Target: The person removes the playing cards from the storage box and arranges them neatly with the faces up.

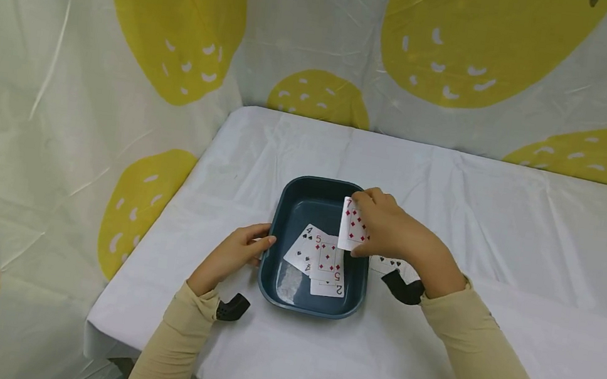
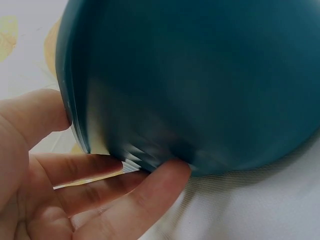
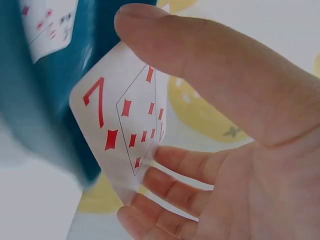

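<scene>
My right hand (image 1: pixel 389 228) holds a playing card, the seven of diamonds (image 1: pixel 353 224), over the right side of a dark blue tray (image 1: pixel 307 309). In the right wrist view the thumb is at one edge of this card (image 3: pixel 115 125) and the fingers are at the opposite edge. Inside the tray a four (image 1: pixel 302 246) with black pips lies tilted, partly under the five of diamonds (image 1: pixel 327 259). A two (image 1: pixel 328 289) shows below the five. With my left hand (image 1: pixel 239 251) I grip the tray's left rim, thumb on the rim and fingers against the outer wall (image 2: pixel 200 100).
Another card with black pips (image 1: pixel 383 264) lies on the white-covered table (image 1: pixel 418 368), right of the tray and partly hidden by my right hand. Curtains with yellow fruit prints (image 1: pixel 315 96) rise along the table's back and left edges. Black wrist devices (image 1: pixel 232 308) stick out from both sleeves.
</scene>
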The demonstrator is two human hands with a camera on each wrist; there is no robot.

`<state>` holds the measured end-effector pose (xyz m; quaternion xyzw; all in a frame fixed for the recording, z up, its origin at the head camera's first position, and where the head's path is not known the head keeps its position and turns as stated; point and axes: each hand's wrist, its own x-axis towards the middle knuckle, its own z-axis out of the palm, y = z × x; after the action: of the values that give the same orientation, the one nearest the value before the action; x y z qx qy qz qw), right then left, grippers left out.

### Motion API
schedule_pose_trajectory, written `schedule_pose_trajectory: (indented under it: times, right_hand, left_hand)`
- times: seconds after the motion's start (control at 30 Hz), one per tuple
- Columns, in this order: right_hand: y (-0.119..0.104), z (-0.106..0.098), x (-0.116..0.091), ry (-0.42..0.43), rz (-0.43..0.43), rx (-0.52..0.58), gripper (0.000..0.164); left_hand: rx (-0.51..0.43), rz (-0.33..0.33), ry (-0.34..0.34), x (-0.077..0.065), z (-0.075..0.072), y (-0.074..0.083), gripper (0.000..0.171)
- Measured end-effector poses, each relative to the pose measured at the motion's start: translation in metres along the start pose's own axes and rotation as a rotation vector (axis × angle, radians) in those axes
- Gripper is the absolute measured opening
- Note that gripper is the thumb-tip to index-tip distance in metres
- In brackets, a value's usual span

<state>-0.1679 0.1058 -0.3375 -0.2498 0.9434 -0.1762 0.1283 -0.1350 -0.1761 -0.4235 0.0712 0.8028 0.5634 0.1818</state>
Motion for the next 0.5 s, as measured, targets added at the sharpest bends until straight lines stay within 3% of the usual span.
schedule_pose_trajectory:
  times: [0.23,0.5]
  right_hand:
    - [0.035,-0.002,-0.030,0.020,0.051,-0.006,0.089]
    - [0.075,-0.001,-0.064,0.000,0.140,0.035,0.089]
  left_hand:
    - [-0.041,-0.001,-0.015,0.001,0.000,0.000,0.049]
    - [-0.009,-0.007,-0.005,-0.002,-0.002,-0.002,0.049]
